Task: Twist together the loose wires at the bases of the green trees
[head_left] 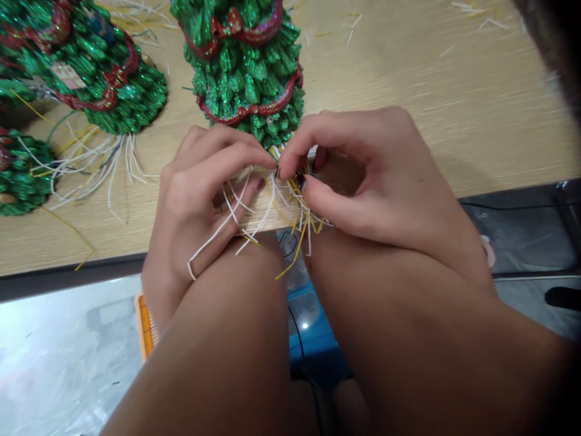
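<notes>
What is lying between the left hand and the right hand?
In the head view, white and yellow wires lie between the left hand and the right hand, fanning out at the base of the middle green tree.

Small-assembly workshop, by the look of it.
Several glittery green tree figurines with red garlands, thin white and yellow wires trailing out, short wire scraps across pale wood-grain tabletop.

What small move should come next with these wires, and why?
Probably separate one strand: the white and yellow wires by the green tree cross in a tangle, and the left hand and right hand both have fingertips among them.
</notes>
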`<act>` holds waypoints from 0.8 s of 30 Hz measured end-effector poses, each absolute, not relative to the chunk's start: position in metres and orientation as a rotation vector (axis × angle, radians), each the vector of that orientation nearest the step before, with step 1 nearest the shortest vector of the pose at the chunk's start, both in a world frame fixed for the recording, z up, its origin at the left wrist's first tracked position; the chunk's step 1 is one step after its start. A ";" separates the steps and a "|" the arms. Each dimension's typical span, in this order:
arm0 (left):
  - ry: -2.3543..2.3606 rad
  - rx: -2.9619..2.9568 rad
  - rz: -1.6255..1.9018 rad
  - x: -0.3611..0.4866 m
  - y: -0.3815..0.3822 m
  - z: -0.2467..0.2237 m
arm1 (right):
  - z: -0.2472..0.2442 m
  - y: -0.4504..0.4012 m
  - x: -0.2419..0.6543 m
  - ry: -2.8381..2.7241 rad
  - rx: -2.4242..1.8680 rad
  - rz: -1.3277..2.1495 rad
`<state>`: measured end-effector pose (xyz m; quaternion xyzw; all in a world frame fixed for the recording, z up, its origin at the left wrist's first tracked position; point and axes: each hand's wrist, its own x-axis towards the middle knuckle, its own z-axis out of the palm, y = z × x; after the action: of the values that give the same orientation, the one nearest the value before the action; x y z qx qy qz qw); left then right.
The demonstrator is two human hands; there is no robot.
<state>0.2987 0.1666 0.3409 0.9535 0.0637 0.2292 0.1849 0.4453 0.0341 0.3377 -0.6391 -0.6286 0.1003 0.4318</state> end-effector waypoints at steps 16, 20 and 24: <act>0.007 2.692 0.621 0.306 0.180 0.335 | 0.335 0.035 0.443 -1.390 -1.427 0.418; 0.080 2.674 0.462 0.305 0.180 0.340 | 0.334 0.035 0.442 -1.361 -1.460 0.440; 0.068 2.682 0.426 0.305 0.180 0.340 | 0.333 0.035 0.442 -1.337 -1.446 0.446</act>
<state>0.3051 0.1800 0.3399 0.9651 0.0245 0.1531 0.2111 0.4417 0.0354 0.3330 -0.6062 -0.5606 0.1871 0.5323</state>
